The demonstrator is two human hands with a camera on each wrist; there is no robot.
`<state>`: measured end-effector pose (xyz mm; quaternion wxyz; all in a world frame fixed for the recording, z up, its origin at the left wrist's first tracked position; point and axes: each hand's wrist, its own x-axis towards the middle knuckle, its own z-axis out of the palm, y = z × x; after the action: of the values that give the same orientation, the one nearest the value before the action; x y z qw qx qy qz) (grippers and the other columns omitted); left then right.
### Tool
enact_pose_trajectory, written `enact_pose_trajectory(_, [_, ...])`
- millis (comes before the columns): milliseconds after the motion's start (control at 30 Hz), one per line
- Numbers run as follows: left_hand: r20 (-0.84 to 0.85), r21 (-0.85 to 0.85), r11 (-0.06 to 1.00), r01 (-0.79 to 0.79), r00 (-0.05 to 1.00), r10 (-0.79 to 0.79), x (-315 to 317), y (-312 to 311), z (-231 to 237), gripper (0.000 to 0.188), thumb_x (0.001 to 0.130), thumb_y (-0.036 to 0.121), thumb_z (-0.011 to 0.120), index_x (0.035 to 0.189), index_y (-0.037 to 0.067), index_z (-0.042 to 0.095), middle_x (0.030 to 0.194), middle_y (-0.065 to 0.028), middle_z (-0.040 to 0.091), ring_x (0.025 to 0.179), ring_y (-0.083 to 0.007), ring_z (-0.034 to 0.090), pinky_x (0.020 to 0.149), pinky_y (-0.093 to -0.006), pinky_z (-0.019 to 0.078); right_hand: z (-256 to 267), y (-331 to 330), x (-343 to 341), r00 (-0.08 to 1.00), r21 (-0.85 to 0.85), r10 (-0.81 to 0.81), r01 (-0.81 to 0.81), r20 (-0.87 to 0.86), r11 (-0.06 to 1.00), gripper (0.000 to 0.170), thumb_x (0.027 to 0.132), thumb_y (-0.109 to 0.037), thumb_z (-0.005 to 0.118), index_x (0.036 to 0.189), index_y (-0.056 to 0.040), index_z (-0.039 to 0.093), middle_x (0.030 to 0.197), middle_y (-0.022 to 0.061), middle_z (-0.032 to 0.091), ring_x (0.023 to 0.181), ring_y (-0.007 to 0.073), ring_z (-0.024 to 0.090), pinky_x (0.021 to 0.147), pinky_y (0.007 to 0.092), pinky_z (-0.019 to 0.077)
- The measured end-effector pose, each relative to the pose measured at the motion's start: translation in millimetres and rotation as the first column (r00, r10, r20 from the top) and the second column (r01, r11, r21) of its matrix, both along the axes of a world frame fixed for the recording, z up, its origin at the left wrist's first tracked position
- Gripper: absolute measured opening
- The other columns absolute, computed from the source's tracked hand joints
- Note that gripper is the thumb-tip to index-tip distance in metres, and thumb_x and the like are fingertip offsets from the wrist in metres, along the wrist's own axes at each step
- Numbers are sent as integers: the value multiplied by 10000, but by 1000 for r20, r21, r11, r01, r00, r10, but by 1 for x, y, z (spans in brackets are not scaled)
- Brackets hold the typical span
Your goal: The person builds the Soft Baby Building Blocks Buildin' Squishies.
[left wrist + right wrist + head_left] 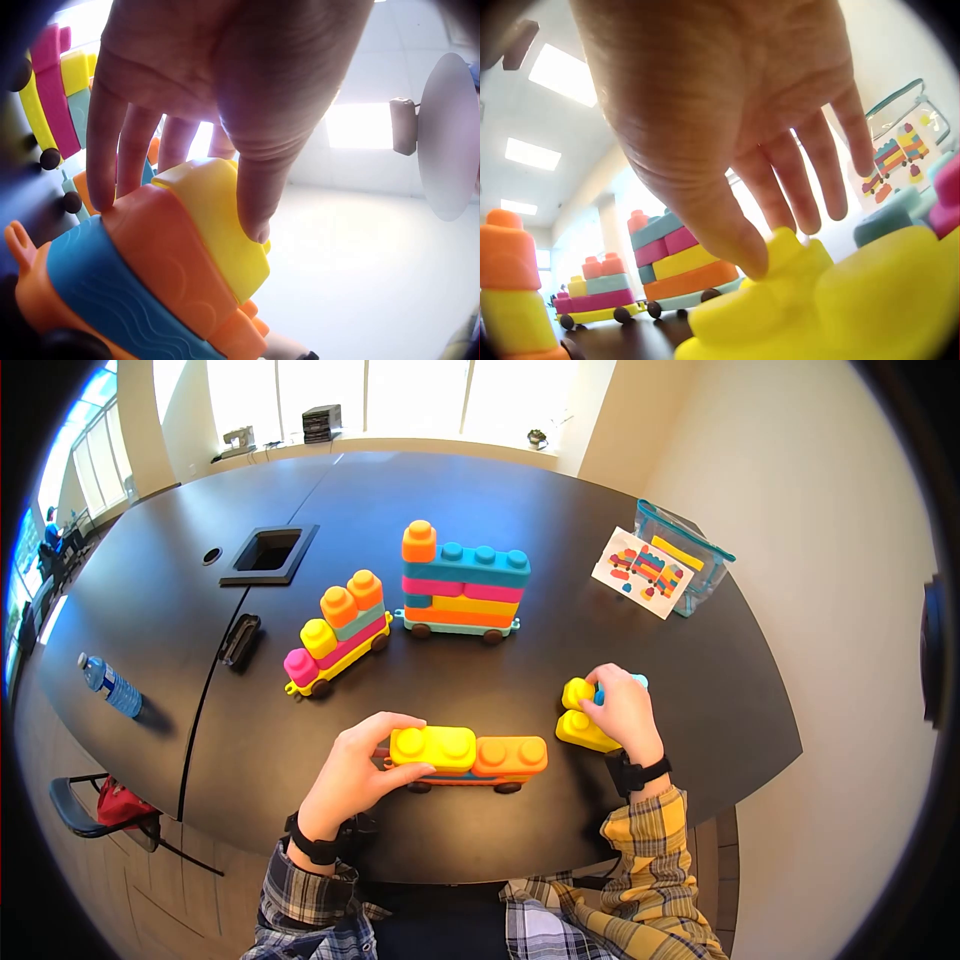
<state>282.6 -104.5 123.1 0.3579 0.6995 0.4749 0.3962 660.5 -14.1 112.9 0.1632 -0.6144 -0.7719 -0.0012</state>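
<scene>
My left hand [350, 770] grips a long yellow block [440, 748], thumb on the near side and fingers across the far side. That block sits on a train car, left of an orange block [512, 756]. Under them, the left wrist view shows a blue block [120, 277] with wavy lines on an orange wheeled base [37, 289]. To the right, my right hand [630, 718] pinches a small yellow block [576, 691] between thumb and fingers. Beside it lies a larger yellow block [582, 731]; blue pieces [641, 680] are partly hidden behind the hand.
Two built train cars stand farther back: a low stepped one [340, 650] and a tall one [465, 590]. A picture card [642, 572] leans on a clear zip bag [706, 560] at back right. A water bottle [110, 685] and a black case [239, 640] are at left.
</scene>
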Motion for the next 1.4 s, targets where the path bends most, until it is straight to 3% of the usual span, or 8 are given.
enact_pose_trajectory(67, [-5, 18, 1000, 8, 1000, -8, 0, 0, 1, 477, 845, 151, 881, 1260, 45, 670, 1206, -96, 716, 1101, -242, 719, 898, -359, 630, 12, -6, -12, 990, 57, 18, -10, -140, 998, 330, 789, -166, 815, 1075, -63, 687, 1068, 83, 735, 1001, 310, 711, 888, 433, 558])
enact_pose_trajectory(133, [-12, 17, 1000, 9, 1000, -9, 1, 0, 1, 476, 847, 147, 879, 1260, 41, 668, 1210, -98, 712, 1111, -239, 717, 907, -363, 634, 24, -14, -28, 792, 100, 233, -215, -565, 971, 332, 800, -113, 784, 1101, -41, 663, 1108, 93, 745, 999, 270, 728, 899, 380, 574])
enact_pose_trajectory(233, [-22, 8, 1000, 10, 1000, -10, 2, 0, 2, 475, 849, 145, 877, 1261, 38, 667, 1217, -101, 708, 1117, -237, 716, 910, -372, 636, 41, -39, -52, 637, 29, 347, -454, -689, 891, 359, 825, -95, 763, 1158, -16, 653, 1110, 105, 740, 1035, 219, 719, 944, 355, 567])
enact_pose_trajectory(500, [4, -17, 1000, 1, 1000, -1, 1, 0, 0, 502, 813, 146, 890, 1263, 75, 678, 1233, -78, 723, 1143, -208, 696, 885, -344, 615, 34, -58, -85, 680, -76, 415, -567, -604, 820, 342, 901, -172, 796, 1166, -35, 628, 1093, 127, 695, 996, 307, 704, 892, 371, 561])
enact_pose_trajectory(767, [33, -16, 1000, 0, 999, 0, 4, 0, -3, 503, 806, 124, 894, 1256, 70, 676, 1206, -80, 717, 1134, -203, 697, 882, -336, 623, 14, -63, -87, 613, -169, 339, -620, -714, 766, 398, 976, -56, 715, 1328, 2, 538, 1177, 127, 711, 1050, 153, 708, 926, 314, 580])
enact_pose_trajectory(1200, [20, -26, 1000, -6, 1000, 7, 3, 0, -2, 508, 810, 121, 894, 1265, 72, 672, 1205, -77, 712, 1144, -206, 692, 894, -343, 621, 13, -63, -86, 633, -153, 354, -604, -688, 782, 380, 986, -74, 713, 1319, -7, 542, 1127, 139, 736, 987, 175, 745, 881, 315, 596])
enact_pose_trajectory(1367, [1, 6, 1000, 5, 1000, -5, 3, 0, 0, 485, 851, 154, 883, 1265, 42, 655, 1188, -102, 704, 1111, -241, 713, 928, -379, 626, 26, -63, -75, 689, 31, 477, -552, -546, 833, 439, 933, -107, 762, 1336, -12, 615, 1284, 143, 691, 1222, 260, 672, 1049, 384, 521])
enact_pose_trajectory(1400, [1, 11, 1000, 7, 1000, -7, 3, -1, 0, 485, 852, 156, 883, 1265, 43, 656, 1188, -104, 704, 1109, -244, 713, 926, -377, 626, 25, -59, -64, 692, 33, 426, -504, -583, 863, 453, 941, -192, 774, 1349, -62, 629, 1338, 162, 665, 1269, 342, 636, 1082, 402, 499])
